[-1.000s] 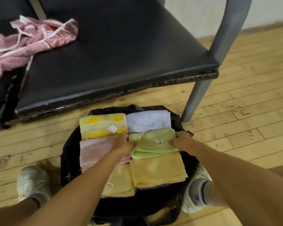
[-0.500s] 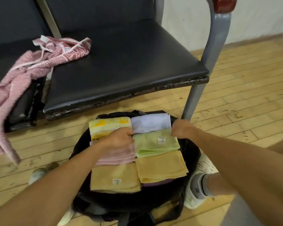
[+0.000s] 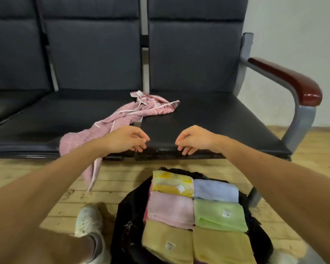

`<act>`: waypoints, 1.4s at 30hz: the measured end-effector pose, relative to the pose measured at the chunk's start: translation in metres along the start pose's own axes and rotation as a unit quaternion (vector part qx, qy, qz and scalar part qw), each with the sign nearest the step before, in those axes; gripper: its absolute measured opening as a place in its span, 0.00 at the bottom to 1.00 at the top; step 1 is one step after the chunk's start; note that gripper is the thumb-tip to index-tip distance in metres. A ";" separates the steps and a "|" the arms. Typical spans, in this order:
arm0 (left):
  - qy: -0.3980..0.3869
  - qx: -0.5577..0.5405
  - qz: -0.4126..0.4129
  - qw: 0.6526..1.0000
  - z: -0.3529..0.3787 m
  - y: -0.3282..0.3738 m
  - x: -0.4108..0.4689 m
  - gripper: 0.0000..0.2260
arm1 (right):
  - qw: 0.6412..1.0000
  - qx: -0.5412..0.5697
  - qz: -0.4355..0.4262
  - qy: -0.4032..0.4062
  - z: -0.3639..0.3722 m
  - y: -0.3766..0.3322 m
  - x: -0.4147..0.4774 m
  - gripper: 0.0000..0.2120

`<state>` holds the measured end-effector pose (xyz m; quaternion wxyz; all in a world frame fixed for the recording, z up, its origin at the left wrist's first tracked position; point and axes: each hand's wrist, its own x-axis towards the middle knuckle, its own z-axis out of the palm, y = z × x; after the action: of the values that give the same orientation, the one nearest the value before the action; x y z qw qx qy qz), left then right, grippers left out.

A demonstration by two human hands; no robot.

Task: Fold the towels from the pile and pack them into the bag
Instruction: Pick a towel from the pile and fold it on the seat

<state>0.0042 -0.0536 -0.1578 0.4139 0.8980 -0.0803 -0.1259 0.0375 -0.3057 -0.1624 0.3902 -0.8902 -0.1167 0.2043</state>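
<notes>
The bottom edge cuts off the black bag (image 3: 120, 235) and the two tan towels (image 3: 158, 235). The left forearm (image 3: 55, 178) hides part of the pink towel (image 3: 126, 115) where it hangs off the seat (image 3: 208, 121). The towel labels (image 3: 226, 213) are too small to read; a purplish sliver (image 3: 197, 262) beneath may be another towel

Black bench (image 3: 208, 119), wooden floor (image 3: 36, 174)
</notes>
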 end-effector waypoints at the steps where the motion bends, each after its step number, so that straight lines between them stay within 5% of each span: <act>1: 0.030 0.012 -0.007 0.999 -0.012 -0.013 -0.001 0.06 | 1.000 0.012 -0.011 0.014 0.006 -0.012 0.012 0.05; 5: 0.168 0.132 -0.047 0.976 -0.045 -0.056 -0.008 0.06 | 0.996 0.062 -0.036 0.060 0.031 -0.043 0.055 0.05; 8: 0.187 0.185 -0.091 0.961 -0.054 -0.068 -0.010 0.05 | 0.991 0.096 -0.043 0.079 0.051 -0.053 0.080 0.05; 11: 0.143 0.216 -0.112 0.959 -0.057 -0.083 -0.002 0.10 | 0.988 0.123 -0.042 0.084 0.067 -0.060 0.097 0.06; 16: 0.126 0.220 -0.091 0.963 -0.050 -0.084 0.011 0.05 | 0.991 0.102 -0.051 0.072 0.076 -0.066 0.100 0.06; 20: 0.149 0.133 -0.059 0.978 -0.041 -0.060 0.013 0.03 | 0.993 0.093 -0.049 0.046 0.068 -0.069 0.094 0.04; 28: 0.096 0.031 0.097 0.990 0.001 0.009 0.032 0.04 | 0.956 0.292 0.005 -0.027 0.033 -0.067 0.084 0.12; 32: 0.043 0.048 0.125 0.990 0.027 0.023 0.049 0.07 | 0.946 0.323 0.012 0.022 0.018 -0.047 0.084 0.06; 35: 0.016 0.050 0.130 0.990 0.039 0.028 0.059 0.06 | 0.935 0.347 0.011 0.071 -0.001 -0.033 0.079 0.11; 42: 0.060 0.093 0.094 0.989 0.038 0.030 0.078 0.07 | 0.949 0.272 0.041 0.154 -0.057 0.024 0.048 0.15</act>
<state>0.0663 -0.1200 -0.1706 0.3430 0.9269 -0.1505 -0.0243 0.1069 -0.3411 -0.1586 0.6221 -0.7748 0.0419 0.1044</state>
